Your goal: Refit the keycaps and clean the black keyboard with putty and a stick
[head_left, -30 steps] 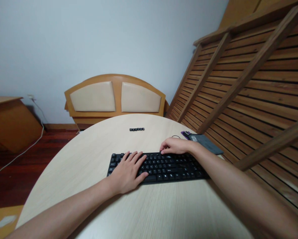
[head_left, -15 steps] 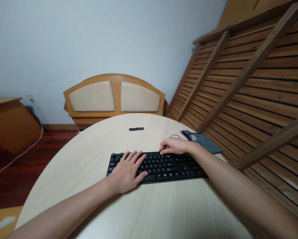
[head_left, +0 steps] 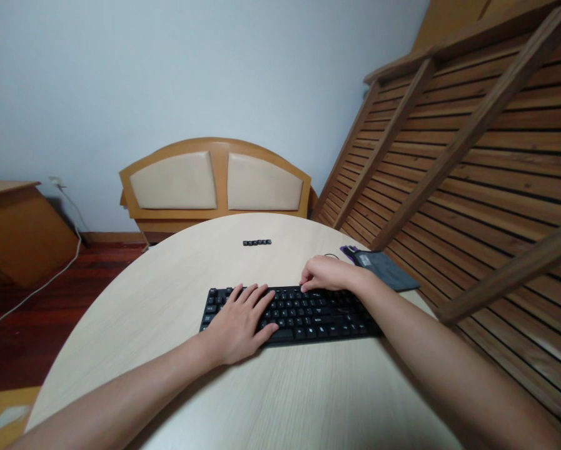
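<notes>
A black keyboard [head_left: 299, 312] lies on the round pale table [head_left: 167, 319]. My left hand [head_left: 240, 325] rests flat over its left half with the fingers spread across the keys. At the keyboard's far edge, right of the middle, my right hand [head_left: 324, 275] has its thumb and fingertips pinched together at the top row. What the pinch holds, if anything, is hidden. Farther back on the table stands a short row of small black keycaps [head_left: 257, 242]. My right hand and forearm cover part of the keyboard's right side.
At the table's right edge lies a dark grey pouch [head_left: 388, 272] with purple at its opening. A thin black cable [head_left: 331, 255] shows behind my right hand. A slatted wooden frame [head_left: 449, 187] leans on the right, and a padded headboard [head_left: 217, 175] stands beyond the table.
My right wrist and forearm have shifted slightly, with the fingertips still at the keyboard's far edge. My left hand and the keycap row have stayed in place.
</notes>
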Action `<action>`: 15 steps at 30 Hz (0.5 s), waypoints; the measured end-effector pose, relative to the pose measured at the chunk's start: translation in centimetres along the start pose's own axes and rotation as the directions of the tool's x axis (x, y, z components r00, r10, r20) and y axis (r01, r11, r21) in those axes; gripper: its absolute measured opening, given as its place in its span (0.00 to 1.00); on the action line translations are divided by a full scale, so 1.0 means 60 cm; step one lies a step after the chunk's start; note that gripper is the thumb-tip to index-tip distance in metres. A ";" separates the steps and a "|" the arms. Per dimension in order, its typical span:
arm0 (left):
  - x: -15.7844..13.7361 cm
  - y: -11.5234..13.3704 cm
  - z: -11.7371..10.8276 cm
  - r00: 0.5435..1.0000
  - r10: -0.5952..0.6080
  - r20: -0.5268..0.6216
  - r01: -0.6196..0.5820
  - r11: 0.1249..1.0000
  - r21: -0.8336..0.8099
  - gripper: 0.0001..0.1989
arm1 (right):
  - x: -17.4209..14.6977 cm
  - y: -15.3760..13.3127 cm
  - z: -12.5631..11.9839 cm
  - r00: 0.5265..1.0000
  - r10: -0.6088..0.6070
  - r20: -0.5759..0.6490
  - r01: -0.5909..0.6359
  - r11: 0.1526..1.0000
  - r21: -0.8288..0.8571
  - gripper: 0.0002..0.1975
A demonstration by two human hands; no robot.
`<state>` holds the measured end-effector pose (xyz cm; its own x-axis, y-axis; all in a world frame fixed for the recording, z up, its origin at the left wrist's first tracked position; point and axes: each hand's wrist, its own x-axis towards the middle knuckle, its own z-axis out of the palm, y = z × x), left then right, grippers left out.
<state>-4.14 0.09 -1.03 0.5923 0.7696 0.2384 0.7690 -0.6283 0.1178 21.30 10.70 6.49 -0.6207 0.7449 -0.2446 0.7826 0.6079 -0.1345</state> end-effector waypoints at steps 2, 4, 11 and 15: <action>0.000 0.001 -0.001 1.000 -0.002 0.009 0.002 1.000 0.004 0.33 | 0.002 0.001 -0.001 1.000 0.020 0.013 -0.020 0.999 0.035 0.09; 0.001 0.001 -0.002 1.000 -0.006 0.017 0.006 1.000 0.004 0.33 | 0.005 0.006 0.000 0.999 0.033 0.039 -0.037 0.994 0.105 0.10; 0.002 0.003 -0.006 1.000 -0.009 0.020 0.010 1.000 -0.009 0.33 | 0.024 0.029 -0.002 0.985 0.034 0.171 -0.071 0.974 0.216 0.18; 0.003 0.003 -0.007 0.999 -0.016 0.032 0.016 1.000 -0.007 0.33 | 0.080 0.040 -0.003 0.997 0.061 0.046 -0.068 0.985 0.160 0.18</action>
<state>-4.02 0.05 -0.58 0.5873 0.7829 0.2054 0.7769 -0.6165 0.1282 20.18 15.81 5.19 -0.5686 0.7674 -0.2962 0.8206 0.5041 -0.2693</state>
